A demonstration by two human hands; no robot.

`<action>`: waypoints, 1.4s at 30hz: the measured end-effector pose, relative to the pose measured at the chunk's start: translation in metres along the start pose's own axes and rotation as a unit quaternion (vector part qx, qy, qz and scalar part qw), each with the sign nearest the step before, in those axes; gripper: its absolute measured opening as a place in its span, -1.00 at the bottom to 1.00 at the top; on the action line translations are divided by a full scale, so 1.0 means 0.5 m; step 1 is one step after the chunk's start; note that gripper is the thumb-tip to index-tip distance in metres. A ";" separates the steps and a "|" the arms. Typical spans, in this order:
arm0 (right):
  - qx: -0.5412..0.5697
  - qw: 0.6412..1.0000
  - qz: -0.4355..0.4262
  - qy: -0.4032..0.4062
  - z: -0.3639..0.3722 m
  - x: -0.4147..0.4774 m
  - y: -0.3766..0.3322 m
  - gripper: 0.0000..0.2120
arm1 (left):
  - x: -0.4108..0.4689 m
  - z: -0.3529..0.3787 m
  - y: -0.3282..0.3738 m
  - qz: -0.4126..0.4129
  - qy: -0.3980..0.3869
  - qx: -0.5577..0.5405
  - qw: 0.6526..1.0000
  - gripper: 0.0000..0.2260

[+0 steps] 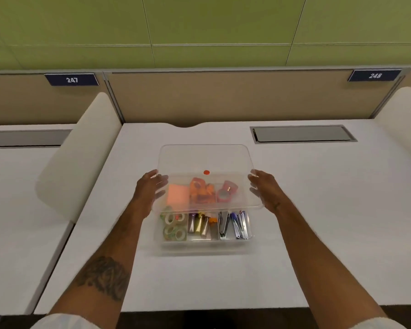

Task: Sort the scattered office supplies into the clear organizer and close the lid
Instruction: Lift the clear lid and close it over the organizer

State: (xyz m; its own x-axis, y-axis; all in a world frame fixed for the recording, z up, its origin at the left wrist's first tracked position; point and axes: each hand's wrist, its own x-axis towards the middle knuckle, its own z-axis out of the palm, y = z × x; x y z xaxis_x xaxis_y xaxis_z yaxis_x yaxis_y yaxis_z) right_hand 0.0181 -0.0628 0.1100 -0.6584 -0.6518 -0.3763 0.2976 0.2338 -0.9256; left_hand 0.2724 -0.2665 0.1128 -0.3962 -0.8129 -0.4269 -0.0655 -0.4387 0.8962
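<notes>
The lid [204, 157] hangs over the organizer's [199, 249] far half, between left hand [150, 188] and right hand [262, 188]. Inside, tape rolls [173, 230] lie near-left, staplers [234, 225] near-right; 1 hatch [303, 134] sits behind-right.

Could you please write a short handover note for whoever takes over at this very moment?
Left grip holds the lid by its left edge; right grip holds its right edge.
The lid hovers over the back half of the organizer, not yet seated.
Done: supplies sit in the compartments.
Left: lower the lid and press it shut.
</notes>
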 end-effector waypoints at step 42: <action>-0.290 0.942 -0.053 0.162 0.033 -0.023 0.243 -0.70 | 0.005 -0.081 -0.253 0.063 0.086 0.266 0.958 -0.72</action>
State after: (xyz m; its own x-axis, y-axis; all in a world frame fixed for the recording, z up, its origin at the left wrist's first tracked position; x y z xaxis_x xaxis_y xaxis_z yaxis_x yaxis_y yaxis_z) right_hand 0.0734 -0.0387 0.0024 -0.8673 -0.4615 -0.1865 -0.1469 0.5952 -0.7900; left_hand 0.3170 -0.2287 -0.0064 -0.2772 -0.9181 -0.2832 -0.5022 -0.1128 0.8573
